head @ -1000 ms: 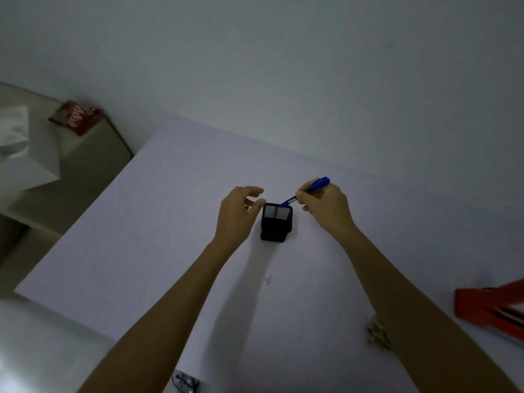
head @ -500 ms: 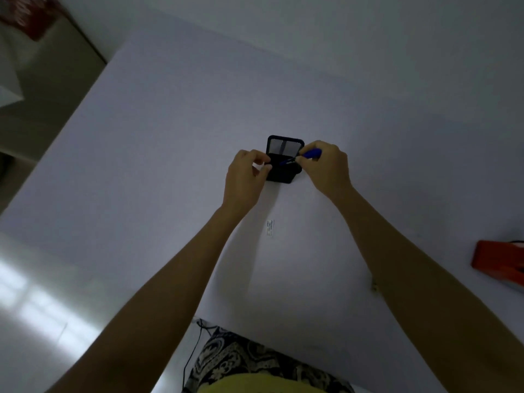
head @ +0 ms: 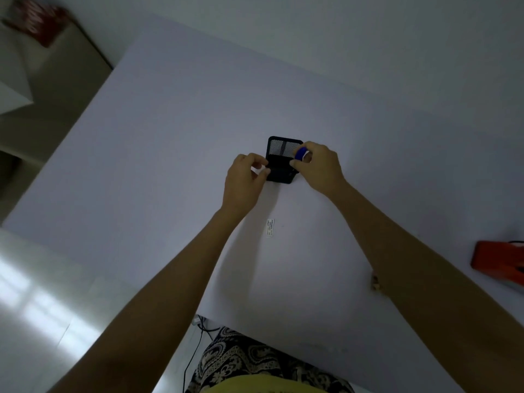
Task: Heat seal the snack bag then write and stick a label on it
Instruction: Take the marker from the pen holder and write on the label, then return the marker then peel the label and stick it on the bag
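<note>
A black mesh pen holder (head: 284,154) stands in the middle of the white table (head: 170,137). My right hand (head: 320,168) pinches a blue pen (head: 301,153) over the holder's right rim, with the pen's lower end down inside it. My left hand (head: 245,180) has curled fingers, and its thumb and forefinger tips hold the holder's left wall. A small white printed label (head: 270,227) lies flat on the table between my forearms. A red snack bag (head: 37,22) lies on a side cabinet at the far left.
An orange heat sealer (head: 499,260) sits at the table's right edge. A small pale scrap (head: 375,282) shows beside my right forearm. A white box (head: 11,80) stands on the cabinet at left. Cables (head: 198,336) hang below the near table edge.
The pen has swung from slanting over the holder to upright inside it, my right hand following it down. My head has tilted downward, so the table and my lap fill more of the view.
</note>
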`<state>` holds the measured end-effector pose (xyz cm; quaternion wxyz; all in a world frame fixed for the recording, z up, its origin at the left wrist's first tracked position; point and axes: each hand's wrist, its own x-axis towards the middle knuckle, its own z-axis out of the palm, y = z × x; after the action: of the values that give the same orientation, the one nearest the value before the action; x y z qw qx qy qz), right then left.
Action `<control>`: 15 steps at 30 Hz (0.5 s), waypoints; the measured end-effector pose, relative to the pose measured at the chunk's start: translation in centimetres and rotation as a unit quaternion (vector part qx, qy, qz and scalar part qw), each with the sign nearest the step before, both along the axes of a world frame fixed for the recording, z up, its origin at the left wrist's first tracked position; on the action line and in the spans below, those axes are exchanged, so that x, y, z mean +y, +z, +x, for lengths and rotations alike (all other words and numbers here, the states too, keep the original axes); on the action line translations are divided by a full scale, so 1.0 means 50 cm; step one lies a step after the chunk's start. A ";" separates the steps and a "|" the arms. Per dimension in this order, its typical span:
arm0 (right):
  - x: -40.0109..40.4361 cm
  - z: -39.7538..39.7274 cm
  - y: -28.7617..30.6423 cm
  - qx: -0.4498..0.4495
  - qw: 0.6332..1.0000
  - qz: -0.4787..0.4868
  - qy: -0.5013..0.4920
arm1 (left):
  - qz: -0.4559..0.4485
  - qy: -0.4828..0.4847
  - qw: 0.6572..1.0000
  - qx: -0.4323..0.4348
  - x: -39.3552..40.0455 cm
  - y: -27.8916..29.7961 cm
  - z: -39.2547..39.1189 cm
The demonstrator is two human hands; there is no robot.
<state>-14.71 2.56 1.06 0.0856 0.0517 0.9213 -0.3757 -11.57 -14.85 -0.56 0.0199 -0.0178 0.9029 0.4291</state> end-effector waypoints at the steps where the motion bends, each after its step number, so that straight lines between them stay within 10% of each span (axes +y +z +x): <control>1: -0.003 0.006 0.005 0.020 1.000 0.002 -0.009 | 0.001 0.001 1.000 0.002 0.000 0.002 0.002; 7: -0.037 0.103 0.023 0.204 0.978 -0.017 -0.031 | 0.008 0.014 1.000 -0.011 -0.014 -0.006 0.034; 15: -0.043 0.185 -0.120 -0.046 0.994 -0.006 0.101 | -0.036 -0.048 0.990 -0.125 -0.048 -0.082 0.112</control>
<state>-5.44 0.42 -4.93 0.1658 -0.0245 0.9146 -0.3679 -5.97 -17.25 -4.66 0.1525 -0.0291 0.9080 0.3893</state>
